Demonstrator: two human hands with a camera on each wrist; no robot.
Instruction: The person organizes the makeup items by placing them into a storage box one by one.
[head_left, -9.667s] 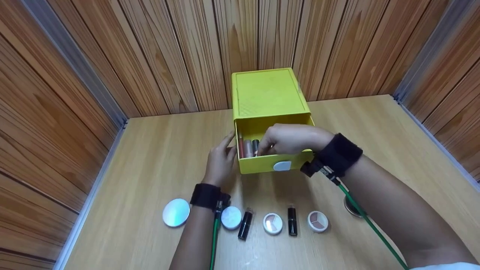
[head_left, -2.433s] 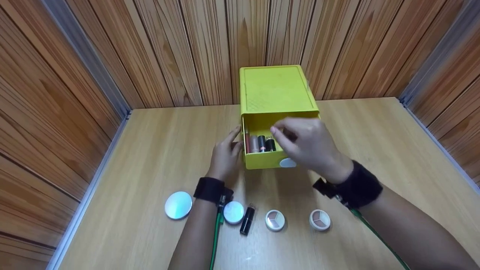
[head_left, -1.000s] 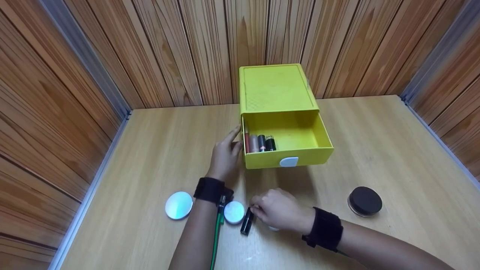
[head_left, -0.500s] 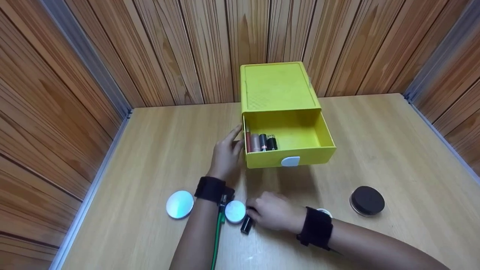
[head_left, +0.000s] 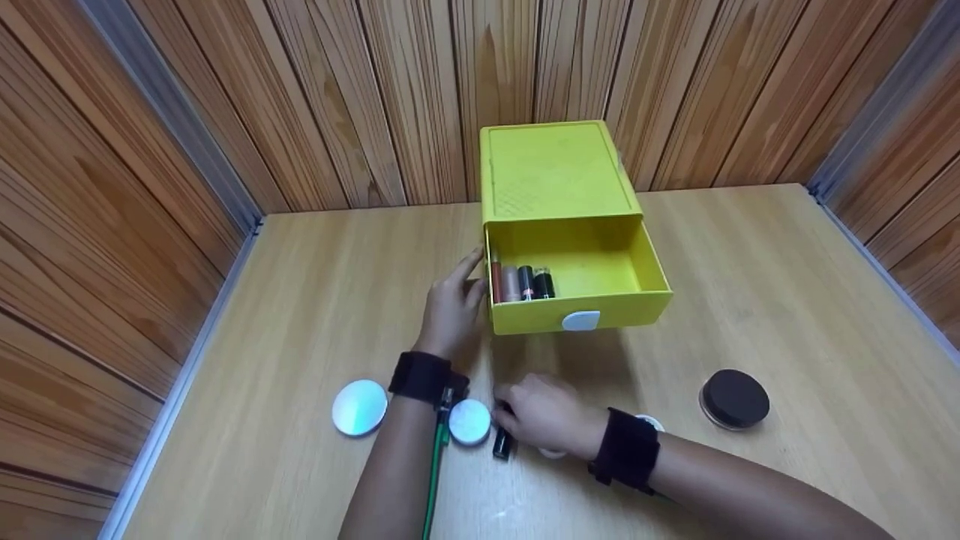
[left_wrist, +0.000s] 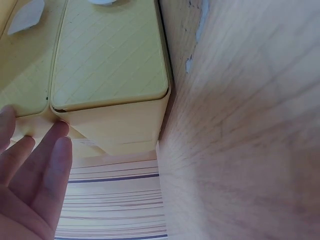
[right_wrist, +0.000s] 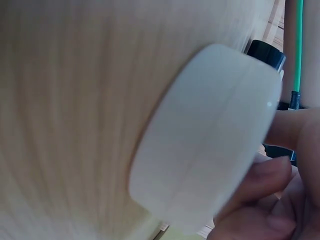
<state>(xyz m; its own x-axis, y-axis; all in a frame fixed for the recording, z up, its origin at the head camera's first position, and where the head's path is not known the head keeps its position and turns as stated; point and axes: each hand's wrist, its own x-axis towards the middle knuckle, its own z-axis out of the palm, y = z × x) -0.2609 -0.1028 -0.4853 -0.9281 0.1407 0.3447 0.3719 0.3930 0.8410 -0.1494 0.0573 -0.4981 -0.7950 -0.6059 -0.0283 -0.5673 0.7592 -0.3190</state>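
The right hand [head_left: 551, 414] has its grip pinched on a black cosmetic tube [head_left: 503, 445], while the left hand [head_left: 452, 309], fingers loosely extended, touches the yellow drawer box [head_left: 562, 171].

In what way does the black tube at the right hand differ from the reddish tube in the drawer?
Place: the black tube is in front of the yellow drawer, while the reddish tube is inside it, nearest its left wall. Contact: the right hand grips the black tube; no hand touches the reddish tube. Both are slim and roughly cylindrical.
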